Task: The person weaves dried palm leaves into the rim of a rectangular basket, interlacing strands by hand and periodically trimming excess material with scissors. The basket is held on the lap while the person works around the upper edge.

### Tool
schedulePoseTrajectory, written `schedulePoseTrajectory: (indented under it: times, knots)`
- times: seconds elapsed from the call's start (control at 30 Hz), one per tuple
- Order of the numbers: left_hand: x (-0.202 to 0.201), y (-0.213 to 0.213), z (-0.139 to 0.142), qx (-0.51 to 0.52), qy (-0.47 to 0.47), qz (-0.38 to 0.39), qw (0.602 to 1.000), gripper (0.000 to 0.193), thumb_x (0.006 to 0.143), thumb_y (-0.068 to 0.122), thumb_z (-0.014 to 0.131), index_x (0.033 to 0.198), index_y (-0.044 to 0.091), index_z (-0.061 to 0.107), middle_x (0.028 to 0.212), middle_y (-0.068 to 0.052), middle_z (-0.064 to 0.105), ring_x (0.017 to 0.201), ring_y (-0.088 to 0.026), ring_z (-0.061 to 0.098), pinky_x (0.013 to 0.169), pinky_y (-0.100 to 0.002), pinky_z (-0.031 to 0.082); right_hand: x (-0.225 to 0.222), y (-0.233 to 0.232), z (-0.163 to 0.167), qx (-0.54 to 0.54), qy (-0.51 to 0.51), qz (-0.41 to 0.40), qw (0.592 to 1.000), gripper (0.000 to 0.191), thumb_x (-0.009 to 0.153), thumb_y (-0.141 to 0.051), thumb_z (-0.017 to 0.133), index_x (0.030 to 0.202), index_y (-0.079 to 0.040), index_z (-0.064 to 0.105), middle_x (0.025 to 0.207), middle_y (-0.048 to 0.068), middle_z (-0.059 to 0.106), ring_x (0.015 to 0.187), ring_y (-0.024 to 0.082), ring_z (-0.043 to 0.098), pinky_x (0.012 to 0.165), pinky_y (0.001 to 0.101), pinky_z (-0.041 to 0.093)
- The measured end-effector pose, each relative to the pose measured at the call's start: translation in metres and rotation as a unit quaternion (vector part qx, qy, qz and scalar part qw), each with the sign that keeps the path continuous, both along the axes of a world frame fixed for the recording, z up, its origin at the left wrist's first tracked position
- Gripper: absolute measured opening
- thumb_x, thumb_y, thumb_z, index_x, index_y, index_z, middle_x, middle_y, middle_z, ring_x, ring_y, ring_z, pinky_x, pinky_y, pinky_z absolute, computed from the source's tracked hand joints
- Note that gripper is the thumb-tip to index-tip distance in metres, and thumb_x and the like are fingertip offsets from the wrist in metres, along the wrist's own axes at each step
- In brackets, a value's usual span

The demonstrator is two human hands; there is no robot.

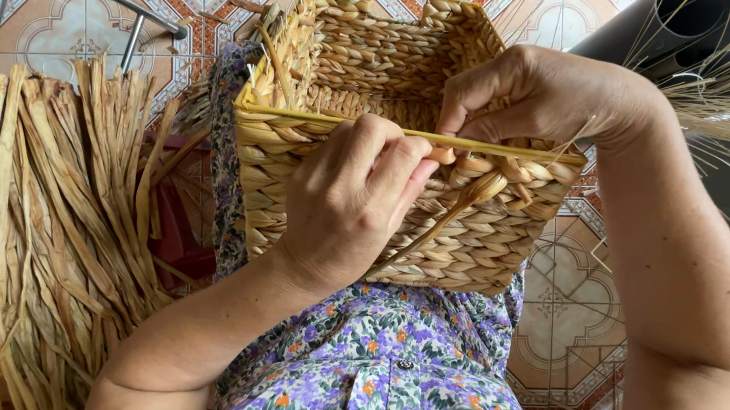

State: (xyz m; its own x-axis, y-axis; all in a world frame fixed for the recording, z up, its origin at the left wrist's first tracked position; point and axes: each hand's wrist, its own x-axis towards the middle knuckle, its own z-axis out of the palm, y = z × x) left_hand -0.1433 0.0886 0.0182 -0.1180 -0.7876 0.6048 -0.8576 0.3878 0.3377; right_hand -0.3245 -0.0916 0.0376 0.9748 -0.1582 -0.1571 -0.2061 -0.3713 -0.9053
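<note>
Rectangular woven straw basket [379, 127] rests on your lap. Your left hand [351, 198] pinches loose flat strand [443, 219] at near rim; right hand [534, 95] grips rim beside it. Walls woven, rim binding unfinished. Dried reed bundle [64, 212] left of basket.

One woven basket [385, 89]; two hands [351, 198]; one bundle of dried strips [68, 213]

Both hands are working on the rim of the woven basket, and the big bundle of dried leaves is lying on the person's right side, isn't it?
Not quite. The head view shows the bundle of dried leaves on the person's left side, not the right. The rest holds: the left hand and right hand are both on the rim of the woven basket.
</note>
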Motion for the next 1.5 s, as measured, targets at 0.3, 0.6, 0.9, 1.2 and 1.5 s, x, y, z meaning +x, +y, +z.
schedulePoseTrajectory:
  times: [0.3, 0.6, 0.9, 1.2, 1.5]
  knots:
    - [0.053, 0.012, 0.018, 0.085, 0.219, -0.1, 0.967, 0.014, 0.102, 0.0, 0.068, 0.098, 0.006, 0.056, 0.087, 0.0, 0.065, 0.067, -0.003, 0.059, 0.055, -0.018, 0.052, -0.059, 0.04, 0.004, -0.098, -0.299, -0.443, 0.84, 0.01, 0.111, -0.005, 0.065, 0.121, -0.004, 0.067, 0.117, 0.009, 0.071, 0.106, 0.018, 0.069, 0.095, 0.0288, 0.058]
    - [0.08, 0.011, 0.044, 0.151, 0.23, -0.076, 0.958, 0.016, 0.094, -0.01, 0.067, 0.101, -0.001, 0.056, 0.085, -0.003, 0.058, 0.071, -0.004, 0.058, 0.06, -0.02, 0.051, -0.03, 0.13, -0.037, -0.35, -0.174, -0.501, 0.772, 0.065, 0.096, -0.012, 0.088, 0.149, -0.011, 0.05, 0.153, 0.009, 0.047, 0.115, 0.018, 0.054, 0.095, 0.0256, 0.047]
    - [0.06, 0.017, 0.094, 0.211, 0.296, -0.248, 0.898, 0.011, 0.099, -0.002, 0.06, 0.102, 0.006, 0.054, 0.078, 0.001, 0.061, 0.06, -0.001, 0.06, 0.044, -0.018, 0.052, -0.019, 0.149, -0.01, -0.383, -0.226, -0.525, 0.725, 0.04, 0.096, -0.011, 0.077, 0.132, -0.001, 0.063, 0.133, 0.015, 0.058, 0.121, 0.026, 0.06, 0.099, 0.0337, 0.054]
    - [0.01, -0.049, 0.059, 0.052, 0.152, -0.269, 0.95, 0.01, 0.104, 0.014, 0.072, 0.112, 0.009, 0.068, 0.086, -0.001, 0.07, 0.071, -0.012, 0.065, 0.063, -0.029, 0.054, -0.032, 0.175, -0.05, -0.11, -0.471, -0.514, 0.709, 0.023, 0.104, -0.018, 0.067, 0.109, 0.004, 0.069, 0.106, 0.018, 0.068, 0.093, 0.023, 0.066, 0.082, 0.0286, 0.057]
    - [0.003, -0.083, 0.024, 0.379, 0.003, -0.217, 0.9, 0.025, 0.089, 0.033, 0.073, 0.093, 0.008, 0.072, 0.085, -0.006, 0.069, 0.075, -0.02, 0.07, 0.07, -0.04, 0.058, -0.052, 0.181, -0.069, 0.105, -0.422, -0.56, 0.705, 0.021, 0.106, -0.011, 0.069, 0.119, 0.005, 0.067, 0.088, 0.011, 0.07, 0.068, 0.013, 0.067, 0.063, 0.0218, 0.056]
